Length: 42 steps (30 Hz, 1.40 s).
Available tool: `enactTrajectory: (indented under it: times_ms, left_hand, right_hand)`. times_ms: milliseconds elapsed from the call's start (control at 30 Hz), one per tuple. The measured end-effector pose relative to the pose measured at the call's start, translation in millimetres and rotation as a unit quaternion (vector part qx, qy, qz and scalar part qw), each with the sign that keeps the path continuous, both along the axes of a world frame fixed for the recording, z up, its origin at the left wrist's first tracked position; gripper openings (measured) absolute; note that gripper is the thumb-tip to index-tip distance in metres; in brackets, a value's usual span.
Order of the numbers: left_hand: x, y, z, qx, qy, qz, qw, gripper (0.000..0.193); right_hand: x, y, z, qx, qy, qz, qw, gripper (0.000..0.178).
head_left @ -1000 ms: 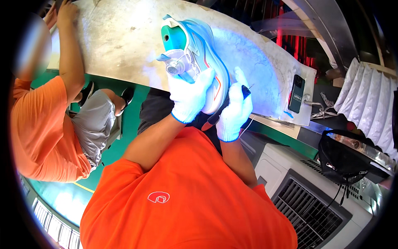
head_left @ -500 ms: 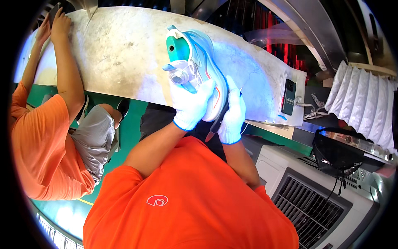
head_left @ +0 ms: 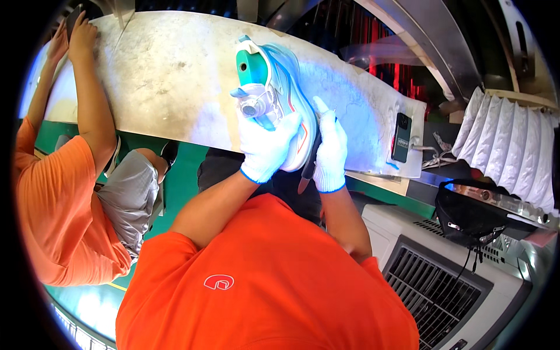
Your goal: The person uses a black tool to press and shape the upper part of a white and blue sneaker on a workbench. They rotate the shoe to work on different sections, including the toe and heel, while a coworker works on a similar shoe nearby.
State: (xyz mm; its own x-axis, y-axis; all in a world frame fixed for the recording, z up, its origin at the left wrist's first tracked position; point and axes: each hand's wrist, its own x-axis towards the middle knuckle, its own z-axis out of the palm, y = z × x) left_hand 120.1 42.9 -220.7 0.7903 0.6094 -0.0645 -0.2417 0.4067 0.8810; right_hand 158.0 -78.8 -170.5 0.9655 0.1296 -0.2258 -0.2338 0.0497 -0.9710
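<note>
At the upper centre of the frame, a white and pale-blue sneaker [head_left: 296,100] was held near the front edge of the worktop [head_left: 169,70], with a teal shoe last [head_left: 253,67] inside. The white-gloved left hand [head_left: 266,146] had its fingers gripping the shoe. The gloved right hand [head_left: 332,150] was beside the sole, a slim dark tool [head_left: 310,165] between them; whether its fingers gripped that could not be told. At right lay a smartphone [head_left: 402,137].
</note>
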Motion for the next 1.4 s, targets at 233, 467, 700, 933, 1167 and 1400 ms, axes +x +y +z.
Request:
enactTrajectory:
  times_ms: [233, 467, 700, 933, 1167, 1400]
  left_hand:
    - [-11.4, 1.2, 8.1, -0.014, 0.023, -0.006, 1.0, 0.076]
    - [-12.0, 3.1, 1.6, 0.003, 0.022, -0.011, 1.0, 0.072]
    - [-0.8, 7.3, 4.3, -0.014, 0.011, -0.031, 0.999, 0.077]
    - [-11.6, -0.1, -1.7, -0.049, -0.009, -0.022, 0.999, 0.072]
    - [-5.8, 3.8, -2.6, -0.031, -0.003, -0.037, 0.999, 0.067]
    - [-6.7, 66.0, 18.9, -0.062, -0.012, -0.208, 0.976, 0.072]
  right_hand:
    - [-14.1, 5.9, 2.6, -0.104, -0.061, -0.022, 0.992, 0.055]
    - [-2.6, 7.4, 9.2, -0.196, -0.085, 0.076, 0.974, 0.058]
    - [30.5, 12.2, 20.9, -0.107, -0.025, 0.078, 0.991, 0.049]
    - [29.4, 9.3, 6.2, -0.146, -0.026, 0.114, 0.982, 0.045]
    - [49.9, 42.7, 32.3, -0.333, -0.078, 0.158, 0.926, 0.056]
    - [36.4, -28.8, 40.3, 0.049, -0.06, -0.076, 0.994, 0.036]
